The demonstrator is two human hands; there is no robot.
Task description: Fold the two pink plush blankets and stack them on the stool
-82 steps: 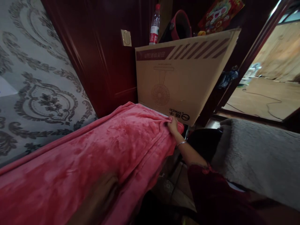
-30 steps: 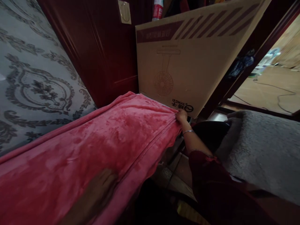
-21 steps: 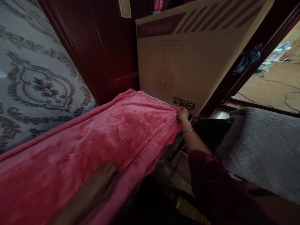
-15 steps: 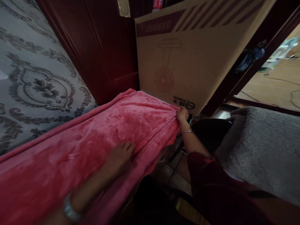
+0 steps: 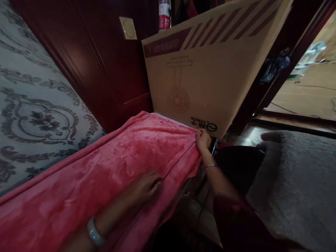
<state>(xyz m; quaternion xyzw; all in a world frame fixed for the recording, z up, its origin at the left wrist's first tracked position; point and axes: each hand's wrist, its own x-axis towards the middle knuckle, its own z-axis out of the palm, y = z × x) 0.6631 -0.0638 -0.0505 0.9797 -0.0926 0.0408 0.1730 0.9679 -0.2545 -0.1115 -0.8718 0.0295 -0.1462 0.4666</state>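
Observation:
A pink plush blanket (image 5: 105, 168) lies spread with soft folds over a long, low surface, its near edge hanging down. At the far right corner, my right hand (image 5: 203, 140) pinches the blanket's edge, close to the foot of the cardboard box. My left hand (image 5: 147, 186), slightly blurred, is over the blanket's near side. Its fingers are bent and a gap shows between them and the thumb; no cloth is visibly gripped. A pale bangle (image 5: 95, 232) circles the left wrist.
A large cardboard box (image 5: 210, 77) with a fan drawing stands against the far end. Behind it are a bottle (image 5: 164, 15) and a dark red door panel (image 5: 112, 59). Patterned wallpaper (image 5: 44, 115) borders the left. A grey fluffy cover (image 5: 301, 185) lies at right, beside a doorway.
My left hand has slid right, toward the blanket's near edge, and its fingers have bent. My right hand keeps its hold on the corner. The view has tilted up slightly.

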